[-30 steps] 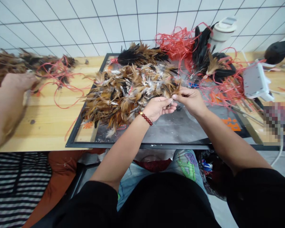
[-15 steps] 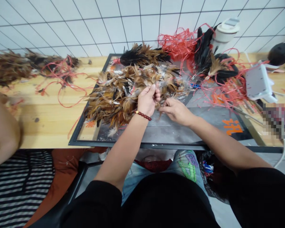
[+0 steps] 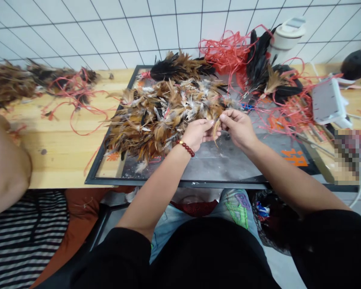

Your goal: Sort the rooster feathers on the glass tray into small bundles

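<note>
Head view, hands: left hand (image 3: pixel 198 134) and right hand (image 3: pixel 239 127) meet fingertip to fingertip over the dark framed board (image 3: pixel 228 168); both are pressed closed, pinching the same few brown feathers (image 3: pixel 215 127) between them.
Head view, left hand: bead bracelet (image 3: pixel 185 148) at the wrist; palm turned up and rightward, fingers curled onto the feather stems.
Head view, right hand: knuckles up, thumb and forefinger nipped on the feather tops, just beside the left fingertips.
Head view, thing in hand: the pinched feathers hang just off the near right edge of the big feather pile (image 3: pixel 165 116), which lies on the left half of the board, touching the left hand's back.
Head view, doing it well (judgement): keep stems aligned and the pinch low on the quills, so the small bunch stays even and no loose down drags out of the pile.
Head view, surroundings: black feather bundles (image 3: pixel 258 60) and tangled red string (image 3: pixel 225 54) toward the far right of the counter (image 3: pixel 63 160); white device (image 3: pixel 326 102) at the right edge; white cup (image 3: pixel 287 34) by the tiled wall.
Head view, far left of counter: more feather bundles (image 3: pixel 9 82) with red string; another person's bare arm (image 3: pixel 4 168) at the near left edge, hand not visible.
</note>
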{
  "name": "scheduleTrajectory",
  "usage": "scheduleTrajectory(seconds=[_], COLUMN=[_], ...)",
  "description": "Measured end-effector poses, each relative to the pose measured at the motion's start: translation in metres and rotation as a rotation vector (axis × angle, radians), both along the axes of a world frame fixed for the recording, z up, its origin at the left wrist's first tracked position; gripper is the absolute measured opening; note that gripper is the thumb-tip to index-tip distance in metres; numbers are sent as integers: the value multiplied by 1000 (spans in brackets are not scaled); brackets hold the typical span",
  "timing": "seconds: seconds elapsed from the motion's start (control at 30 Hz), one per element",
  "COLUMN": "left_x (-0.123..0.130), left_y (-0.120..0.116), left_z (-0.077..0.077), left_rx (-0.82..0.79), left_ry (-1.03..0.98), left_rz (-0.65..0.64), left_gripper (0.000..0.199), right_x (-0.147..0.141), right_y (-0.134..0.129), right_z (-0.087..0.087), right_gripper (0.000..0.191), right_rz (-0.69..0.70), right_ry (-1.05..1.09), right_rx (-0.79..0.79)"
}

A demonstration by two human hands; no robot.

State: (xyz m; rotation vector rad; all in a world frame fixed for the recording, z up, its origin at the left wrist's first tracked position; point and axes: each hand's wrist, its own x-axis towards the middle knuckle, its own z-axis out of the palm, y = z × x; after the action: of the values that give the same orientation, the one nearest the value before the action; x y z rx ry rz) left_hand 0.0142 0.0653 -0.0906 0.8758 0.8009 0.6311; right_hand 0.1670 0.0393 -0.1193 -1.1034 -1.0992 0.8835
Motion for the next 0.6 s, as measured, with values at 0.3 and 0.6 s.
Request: scheduleTrajectory(seconds=[0.3, 0.6], left_x=[1, -2], left_y=[0, 2], left_z=[3, 5], left_rx=[2, -12], left_ry=[-13, -60], left_rz=[92, 186], left_gripper=[27, 13], right_x=[19, 24], right_y=[9, -9], right_z=[-14, 7], right_gripper=[30, 24], right_rz=[-192, -114], right_ry=[-330, -1188], right_rx=[141, 350])
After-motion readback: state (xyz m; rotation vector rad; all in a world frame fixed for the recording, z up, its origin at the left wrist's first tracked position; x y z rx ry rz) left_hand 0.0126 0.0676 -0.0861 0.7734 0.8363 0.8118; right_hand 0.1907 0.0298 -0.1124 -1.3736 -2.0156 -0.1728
